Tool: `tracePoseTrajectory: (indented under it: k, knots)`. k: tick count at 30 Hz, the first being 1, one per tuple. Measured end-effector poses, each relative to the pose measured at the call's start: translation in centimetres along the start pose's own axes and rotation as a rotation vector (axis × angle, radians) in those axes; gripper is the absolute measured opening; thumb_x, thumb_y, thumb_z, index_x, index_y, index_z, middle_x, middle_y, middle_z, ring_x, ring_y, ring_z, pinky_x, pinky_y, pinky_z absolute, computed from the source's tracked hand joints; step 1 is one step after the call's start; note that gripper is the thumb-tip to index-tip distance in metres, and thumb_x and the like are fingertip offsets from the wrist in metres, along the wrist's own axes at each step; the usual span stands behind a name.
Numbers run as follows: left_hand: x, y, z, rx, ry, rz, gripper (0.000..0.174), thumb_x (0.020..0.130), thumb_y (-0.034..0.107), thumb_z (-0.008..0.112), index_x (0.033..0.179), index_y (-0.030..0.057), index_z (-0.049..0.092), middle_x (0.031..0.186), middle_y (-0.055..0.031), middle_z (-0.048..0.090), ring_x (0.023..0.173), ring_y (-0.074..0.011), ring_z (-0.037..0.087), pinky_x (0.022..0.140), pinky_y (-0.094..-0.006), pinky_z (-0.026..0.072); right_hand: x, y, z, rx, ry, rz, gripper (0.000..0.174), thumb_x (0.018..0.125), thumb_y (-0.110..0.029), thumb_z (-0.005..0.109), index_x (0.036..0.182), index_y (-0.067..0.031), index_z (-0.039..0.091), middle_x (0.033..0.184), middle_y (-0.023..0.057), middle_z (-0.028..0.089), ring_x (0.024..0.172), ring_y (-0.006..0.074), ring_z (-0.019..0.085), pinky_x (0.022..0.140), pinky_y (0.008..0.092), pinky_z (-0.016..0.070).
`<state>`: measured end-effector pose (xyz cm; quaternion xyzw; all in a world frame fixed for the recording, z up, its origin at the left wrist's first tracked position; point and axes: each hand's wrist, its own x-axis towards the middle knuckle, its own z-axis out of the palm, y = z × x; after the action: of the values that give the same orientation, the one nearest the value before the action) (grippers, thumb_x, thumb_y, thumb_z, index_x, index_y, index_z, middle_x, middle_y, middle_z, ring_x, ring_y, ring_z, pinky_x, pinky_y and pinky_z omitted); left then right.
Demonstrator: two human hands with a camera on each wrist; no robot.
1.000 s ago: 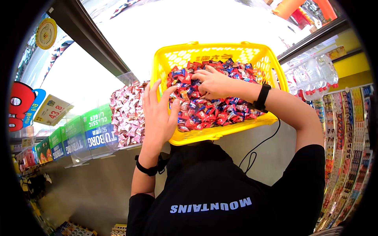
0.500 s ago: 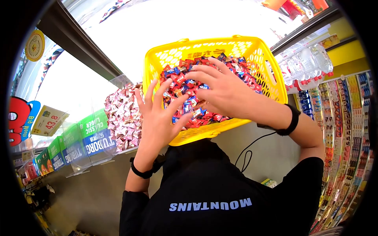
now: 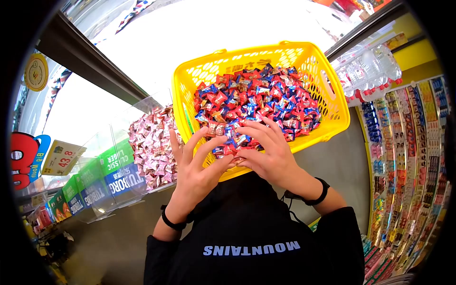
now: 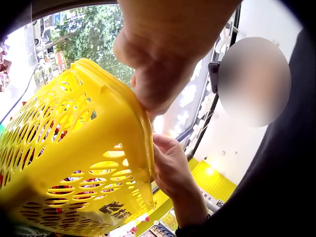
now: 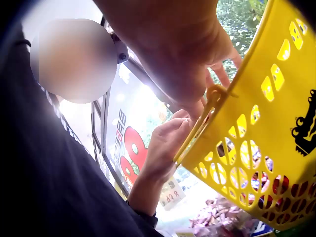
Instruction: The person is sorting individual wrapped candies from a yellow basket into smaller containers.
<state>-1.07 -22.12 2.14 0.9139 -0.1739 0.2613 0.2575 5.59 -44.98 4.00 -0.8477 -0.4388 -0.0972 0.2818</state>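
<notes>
A yellow plastic basket (image 3: 339,111) with pierced walls holds a heap of red and blue wrapped candies (image 3: 270,95). Both hands meet over its near rim. My left hand (image 3: 192,178) and right hand (image 3: 275,156) pinch one small wrapped candy (image 3: 236,161) between thumbs and fingertips, which mostly cover it. In the left wrist view the right hand (image 4: 170,160) shows beyond the basket rim (image 4: 140,116). The right wrist view has the left hand (image 5: 160,148) just past the rim, with the candy hidden behind fingers.
Pink wrapped candies (image 3: 152,147) fill a clear bin left of the basket. Green and blue beer cartons (image 3: 121,164) and a price card (image 3: 61,156) stand farther left. Water bottles (image 3: 368,73) and a packed snack shelf (image 3: 403,161) are on the right.
My right hand has come out of the candy heap toward me and met the left hand at the near rim. The left hand has moved slightly down and right, its fingers drawing in.
</notes>
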Motion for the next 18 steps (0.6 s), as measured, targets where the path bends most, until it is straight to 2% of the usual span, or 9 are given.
tracePoseTrajectory:
  k: [7,10,12,15,16,18]
  knots:
    - [0.2,0.1,-0.4,-0.01,-0.034,-0.059,0.018,0.078,0.029,0.09,0.093,0.0257,0.081,0.134,0.0015,0.07,0.142,-0.0318,0.053,0.128,-0.0723,0.0184,-0.7,0.3,1.0,-0.063,0.058,-0.105,0.018,0.085,-0.022,0.083,0.098,-0.0136,0.074,0.142,0.0089,0.065,0.136,0.031,0.059,0.118,0.0615,0.0407]
    - [-0.2,-0.3,-0.4,0.005,-0.002,-0.051,0.02,0.076,0.029,0.092,0.092,0.0253,0.081,0.134,0.0015,0.069,0.142,-0.0321,0.053,0.128,-0.0704,0.02,-0.5,0.1,1.1,0.028,0.046,-0.077,0.02,0.085,-0.021,0.084,0.102,-0.0141,0.074,0.144,0.0096,0.064,0.138,0.0318,0.058,0.12,0.0626,0.0377]
    - [-0.8,-0.7,-0.2,-0.016,0.036,-0.063,0.022,0.075,0.028,0.094,0.092,0.0247,0.082,0.133,0.0011,0.069,0.142,-0.0322,0.052,0.129,-0.0683,0.0213,-0.4,0.2,0.5,-0.033,0.008,-0.049,0.024,0.085,-0.022,0.084,0.105,-0.0143,0.074,0.147,0.0107,0.062,0.14,0.0331,0.055,0.122,0.0627,0.0354]
    - [-2.0,-1.4,0.0,0.06,0.19,-0.107,0.022,0.074,0.027,0.095,0.092,0.0224,0.082,0.132,0.0005,0.067,0.144,-0.0316,0.051,0.13,-0.0655,0.0234,0.6,0.7,-2.2,-0.169,-0.047,-0.015,0.029,0.085,-0.023,0.084,0.11,-0.0146,0.073,0.15,0.0122,0.058,0.143,0.0349,0.052,0.123,0.0627,0.0325]
    - [-2.5,-1.9,-0.5,0.091,0.228,-0.115,0.017,0.081,0.022,0.092,0.094,0.0174,0.081,0.132,-0.0044,0.065,0.144,-0.0343,0.05,0.13,-0.0633,0.0248,0.9,1.0,-3.5,-0.222,-0.068,0.0,0.03,0.084,-0.023,0.085,0.111,-0.0146,0.073,0.151,0.0128,0.057,0.144,0.0355,0.05,0.124,0.0627,0.0316]
    - [-4.0,-3.7,-1.0,0.078,0.33,-0.234,0.013,0.087,0.017,0.088,0.097,0.0125,0.079,0.135,-0.0096,0.064,0.145,-0.0385,0.049,0.128,-0.0613,0.0273,1.8,1.8,-6.0,-0.255,-0.116,0.003,0.03,0.084,-0.023,0.085,0.111,-0.0147,0.073,0.15,0.0133,0.057,0.144,0.0362,0.05,0.123,0.0623,0.0323]
